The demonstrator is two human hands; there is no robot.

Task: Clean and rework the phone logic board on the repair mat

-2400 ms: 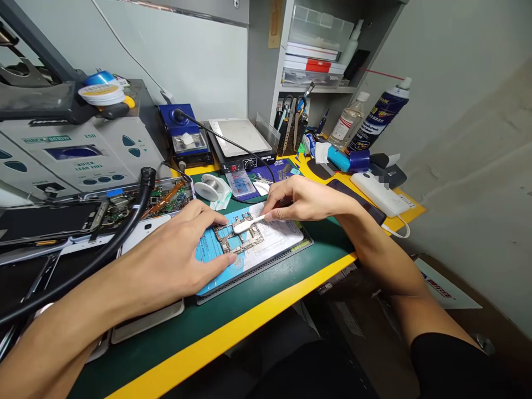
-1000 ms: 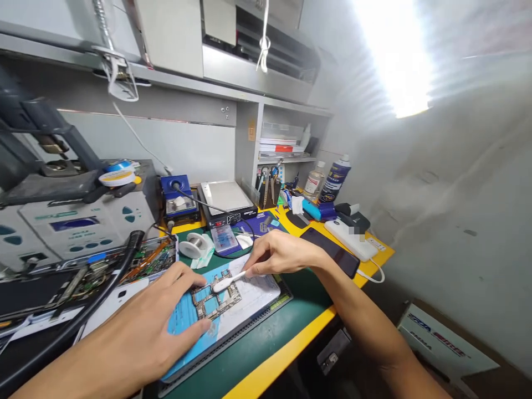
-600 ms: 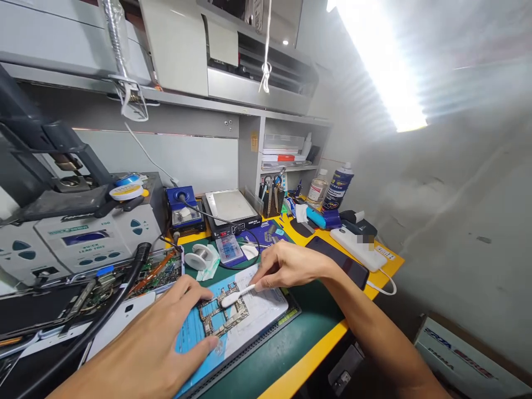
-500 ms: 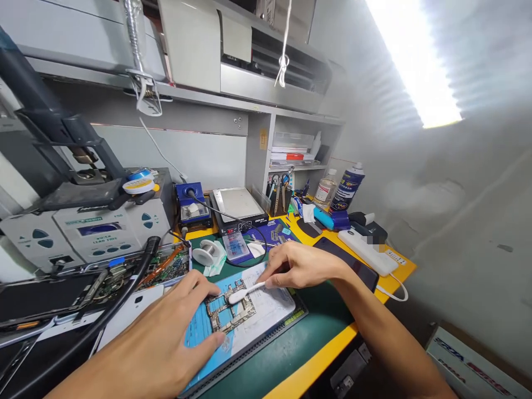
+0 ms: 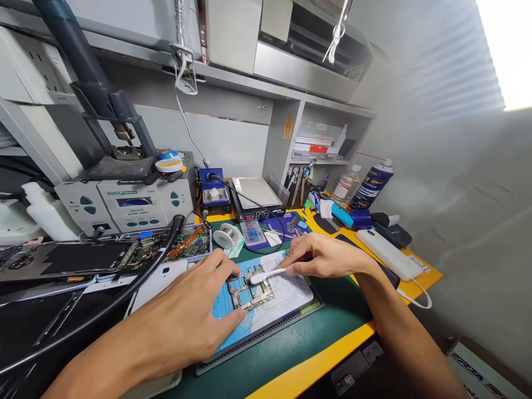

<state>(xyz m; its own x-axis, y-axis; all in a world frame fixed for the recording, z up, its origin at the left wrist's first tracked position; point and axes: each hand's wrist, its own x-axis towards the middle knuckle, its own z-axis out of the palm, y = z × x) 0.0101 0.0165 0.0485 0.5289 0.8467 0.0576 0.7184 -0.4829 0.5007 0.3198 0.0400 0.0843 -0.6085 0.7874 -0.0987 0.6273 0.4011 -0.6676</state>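
A bare circuit board [image 5: 252, 292] with cut-out openings lies on a blue and white slab [image 5: 286, 302]. My left hand [image 5: 203, 310] steadies the board, its thumb at the near edge and its fingertips at the far left edge. Between the thumb and fingers of my right hand [image 5: 318, 255] is a slim white toothbrush [image 5: 266, 275]. The brush's head rests over the upper middle of the board, so its bristles are hidden underneath.
Left stand a hot-air station [image 5: 133, 205], opened devices [image 5: 70, 260] and a black hose [image 5: 137, 282]. Behind the slab are a solder spool [image 5: 224, 237], a soldering iron station [image 5: 214, 188] and a heating plate [image 5: 257, 194]. Right are a spray can [image 5: 372, 185] and a white power strip [image 5: 390, 255].
The whole view has shifted, so the bench appears farther right and slightly higher. Both hands keep nearly the same places on the board, with the toothbrush still over its upper middle.
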